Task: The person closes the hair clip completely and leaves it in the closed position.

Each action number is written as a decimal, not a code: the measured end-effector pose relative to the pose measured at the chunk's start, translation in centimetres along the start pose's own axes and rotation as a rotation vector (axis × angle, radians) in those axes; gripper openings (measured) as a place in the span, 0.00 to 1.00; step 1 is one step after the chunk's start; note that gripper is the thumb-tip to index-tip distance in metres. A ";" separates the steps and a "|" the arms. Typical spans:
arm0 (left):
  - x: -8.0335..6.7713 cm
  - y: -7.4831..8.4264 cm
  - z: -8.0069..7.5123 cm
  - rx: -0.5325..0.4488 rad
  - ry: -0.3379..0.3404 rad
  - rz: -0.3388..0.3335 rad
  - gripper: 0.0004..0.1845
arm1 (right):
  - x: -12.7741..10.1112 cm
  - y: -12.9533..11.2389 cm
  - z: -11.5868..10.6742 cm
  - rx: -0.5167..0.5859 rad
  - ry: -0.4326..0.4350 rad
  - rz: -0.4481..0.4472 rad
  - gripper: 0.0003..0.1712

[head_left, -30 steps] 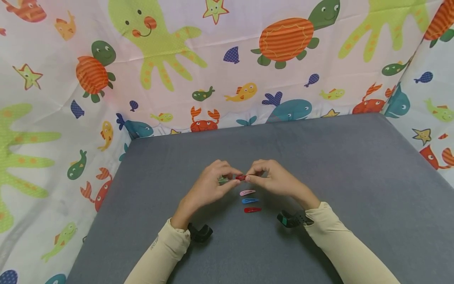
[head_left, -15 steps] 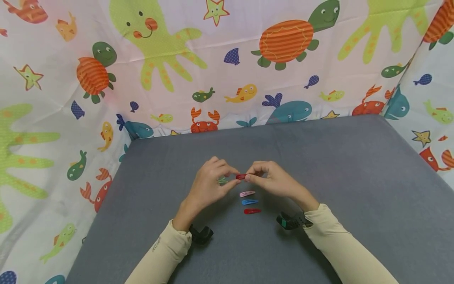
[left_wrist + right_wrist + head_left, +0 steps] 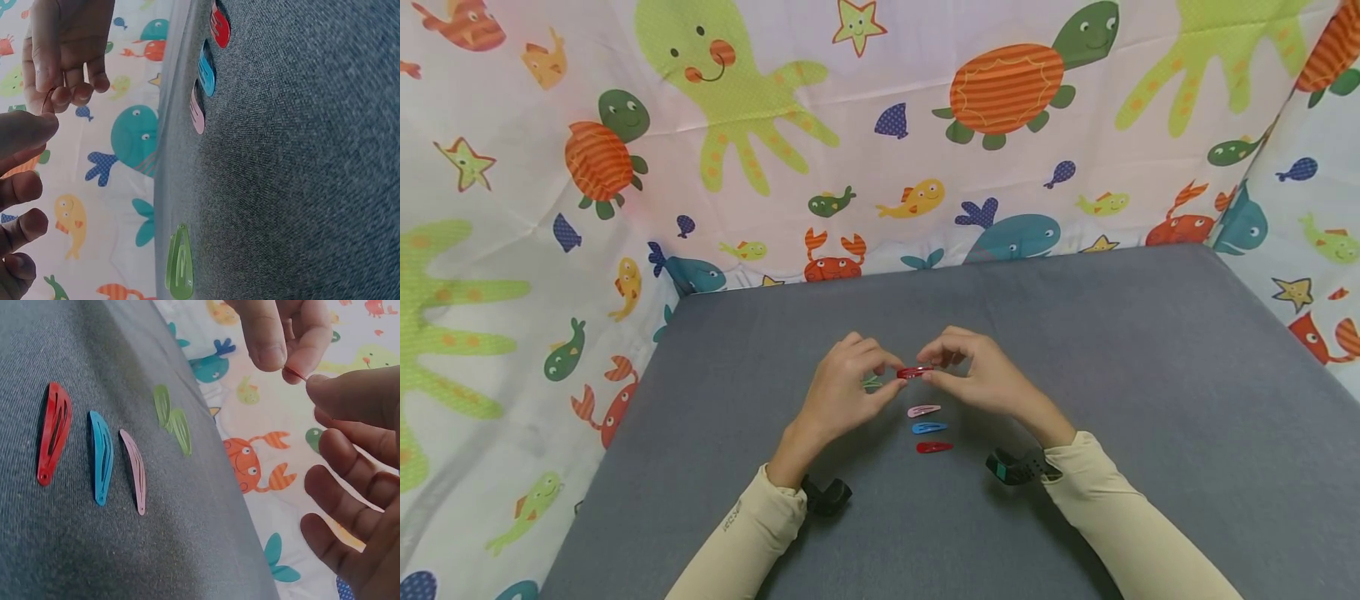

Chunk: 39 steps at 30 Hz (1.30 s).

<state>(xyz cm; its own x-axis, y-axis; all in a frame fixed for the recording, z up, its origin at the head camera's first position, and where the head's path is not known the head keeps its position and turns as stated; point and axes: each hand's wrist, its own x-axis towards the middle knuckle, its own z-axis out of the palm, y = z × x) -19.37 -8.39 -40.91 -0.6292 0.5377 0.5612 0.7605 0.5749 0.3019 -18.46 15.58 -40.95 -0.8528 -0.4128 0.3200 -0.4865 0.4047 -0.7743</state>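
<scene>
grey table; both hands' fingers pinching red clip.

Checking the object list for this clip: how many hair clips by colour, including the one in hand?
Red: 2, one pinched between the left hand and right hand, one lying on the mat
Blue: 1
Pink: 1
Green: 2, lying side by side, overlapping
Total: 6 clips
</scene>
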 end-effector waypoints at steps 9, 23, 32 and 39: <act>-0.1 -0.1 0.3 -0.001 -0.009 -0.019 0.07 | 0.1 0.3 0.1 -0.101 0.051 -0.120 0.09; -0.4 -0.3 1.0 -0.024 -0.136 -0.186 0.06 | 0.1 0.8 0.9 -0.218 0.028 -0.116 0.05; -0.7 -0.3 2.1 -0.020 -0.235 -0.293 0.05 | 0.0 1.2 1.4 -0.313 -0.006 -0.072 0.05; -0.9 -0.3 2.5 -0.039 -0.250 -0.324 0.06 | 0.0 1.8 2.0 -0.340 -0.021 -0.035 0.04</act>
<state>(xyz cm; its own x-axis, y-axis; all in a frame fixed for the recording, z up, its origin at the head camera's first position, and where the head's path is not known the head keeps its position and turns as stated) -19.45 -7.49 -43.44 -0.8533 0.4687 0.2285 0.5187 0.7181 0.4640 -18.94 14.70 -43.37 -0.8321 -0.4462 0.3295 -0.5539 0.6374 -0.5356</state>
